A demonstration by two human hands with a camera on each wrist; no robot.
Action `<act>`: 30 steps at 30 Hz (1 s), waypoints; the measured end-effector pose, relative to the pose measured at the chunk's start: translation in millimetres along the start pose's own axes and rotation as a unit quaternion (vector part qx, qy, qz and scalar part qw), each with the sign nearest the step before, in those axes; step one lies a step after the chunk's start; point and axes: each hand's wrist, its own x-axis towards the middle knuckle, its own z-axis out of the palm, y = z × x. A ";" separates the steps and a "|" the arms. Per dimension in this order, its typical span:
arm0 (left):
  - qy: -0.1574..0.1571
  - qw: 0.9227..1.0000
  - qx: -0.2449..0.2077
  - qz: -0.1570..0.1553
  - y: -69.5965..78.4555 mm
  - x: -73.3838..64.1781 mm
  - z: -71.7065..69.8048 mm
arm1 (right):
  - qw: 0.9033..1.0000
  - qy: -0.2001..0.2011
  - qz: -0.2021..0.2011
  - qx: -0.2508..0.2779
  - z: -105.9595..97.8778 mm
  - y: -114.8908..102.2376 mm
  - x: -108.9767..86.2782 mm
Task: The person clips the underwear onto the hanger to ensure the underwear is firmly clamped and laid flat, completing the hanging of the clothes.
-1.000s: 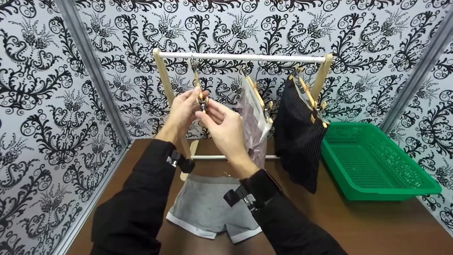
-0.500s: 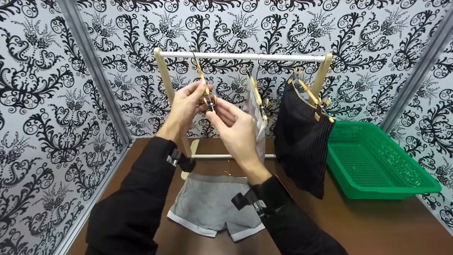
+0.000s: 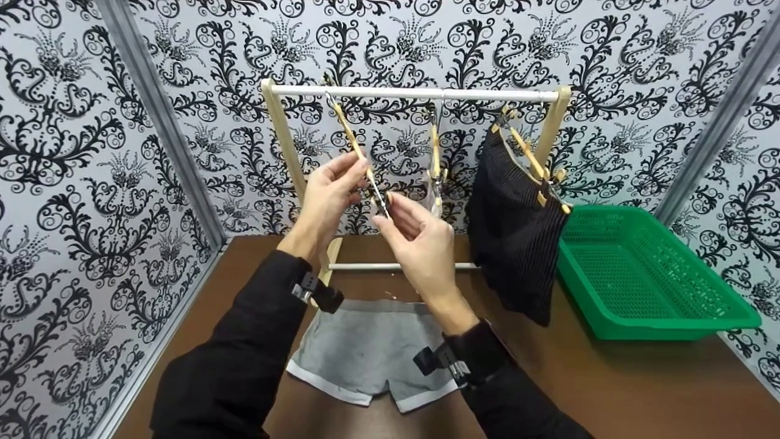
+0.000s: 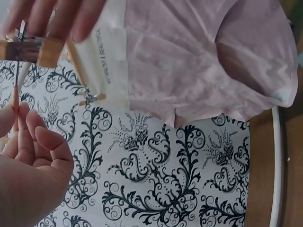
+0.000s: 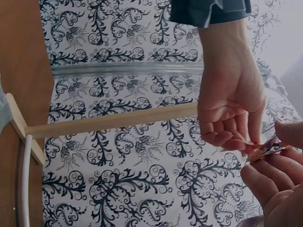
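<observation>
In the head view my left hand (image 3: 329, 198) pinches the wooden bar of a clip hanger (image 3: 347, 127), which hangs from the white rail. Thumb and fingers of my right hand (image 3: 426, 250) pinch the metal-and-wood clip (image 3: 382, 202) at the hanger's near end. Close up in the left wrist view, that clip (image 4: 28, 51) has wooden pads, and no cloth shows in it. Grey shorts (image 3: 368, 350) with white hems lie flat on the table below my hands. Pale pink underpants (image 4: 175, 61) with a cream waistband hang from a second clip hanger (image 4: 78, 66).
A small rack (image 3: 402, 92) with wooden posts stands at the back. On its right hangs a black ribbed garment (image 3: 512, 244) in a third clip hanger (image 3: 525, 146). A green plastic basket (image 3: 670, 329) sits at the table's right. Patterned walls enclose the table.
Both hands have moved right and slightly down, swinging the hanger's near end with them. The pink underpants' hanger has turned more edge-on, so my right hand hides most of them in the head view.
</observation>
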 end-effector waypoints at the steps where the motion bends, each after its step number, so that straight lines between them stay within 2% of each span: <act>1: 0.001 1.000 0.008 0.004 -1.5 -1.1 0.3 | 1.000 0.000 -0.001 0.000 0.0 2.9 -1.0; 7: 0.007 0.999 0.038 0.016 -11.7 -7.0 0.7 | 1.000 0.010 0.002 -0.027 -0.9 15.3 -7.4; 17: 0.007 1.000 0.023 0.020 -23.3 -8.1 6.6 | 0.994 0.027 0.018 -0.101 -4.7 23.8 -15.5; 22: 0.005 0.999 0.041 0.012 -30.3 -8.5 7.0 | 0.990 0.036 0.015 -0.134 -7.7 28.6 -19.1; 30: 0.010 0.998 0.068 0.009 -40.8 -8.5 4.3 | 0.992 0.046 0.021 -0.111 -9.9 37.4 -23.4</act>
